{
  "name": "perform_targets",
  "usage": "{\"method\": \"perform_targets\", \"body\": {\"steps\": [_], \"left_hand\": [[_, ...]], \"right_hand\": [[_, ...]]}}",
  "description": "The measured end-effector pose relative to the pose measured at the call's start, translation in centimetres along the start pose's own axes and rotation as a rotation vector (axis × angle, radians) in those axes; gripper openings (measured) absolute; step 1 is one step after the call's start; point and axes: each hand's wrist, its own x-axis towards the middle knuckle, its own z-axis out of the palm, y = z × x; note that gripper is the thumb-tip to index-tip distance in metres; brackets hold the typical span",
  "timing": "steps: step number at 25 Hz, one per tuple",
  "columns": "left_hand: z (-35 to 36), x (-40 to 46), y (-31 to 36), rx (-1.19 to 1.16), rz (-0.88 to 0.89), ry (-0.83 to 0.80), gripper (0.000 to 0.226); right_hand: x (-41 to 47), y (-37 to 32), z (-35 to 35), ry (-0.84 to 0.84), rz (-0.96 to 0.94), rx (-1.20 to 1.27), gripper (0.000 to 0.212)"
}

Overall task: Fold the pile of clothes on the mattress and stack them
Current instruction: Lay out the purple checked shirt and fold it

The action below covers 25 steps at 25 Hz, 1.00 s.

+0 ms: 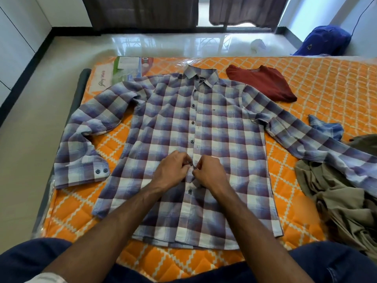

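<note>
A purple-and-white checked shirt (220,127) lies face up and spread flat on the orange quilted mattress (326,82), collar at the far side, both sleeves stretched outward. My left hand (171,170) and my right hand (210,172) meet over the shirt's button placket, low on the front. Each hand pinches the placket fabric at a button between fingers and thumb. A folded red garment (263,82) sits at the far right of the collar. A crumpled olive garment pile (342,197) lies at the right, partly under the shirt's right sleeve.
A small blue checked cloth (326,127) peeks out beside the right sleeve. A blue bag (324,40) stands on the glossy floor (142,41) beyond the mattress. Dark curtains (140,11) hang at the far wall. My knees in dark trousers (30,260) frame the near edge.
</note>
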Motion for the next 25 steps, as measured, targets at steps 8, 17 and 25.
{"method": "perform_targets", "body": {"steps": [8, 17, 25], "left_hand": [[0.0, 0.4, 0.4, -0.058, -0.026, 0.054, 0.004], [-0.6, 0.7, 0.9, -0.406, -0.223, 0.041, 0.010], [-0.5, 0.4, 1.0, -0.519, -0.305, 0.016, 0.005]], "right_hand": [[-0.2, 2.2, -0.5, -0.009, 0.138, 0.471, 0.009], [-0.6, 0.8, 0.6, 0.019, 0.226, 0.791, 0.007], [-0.8, 0.3, 2.4, 0.153, 0.191, 0.757, 0.009]]}}
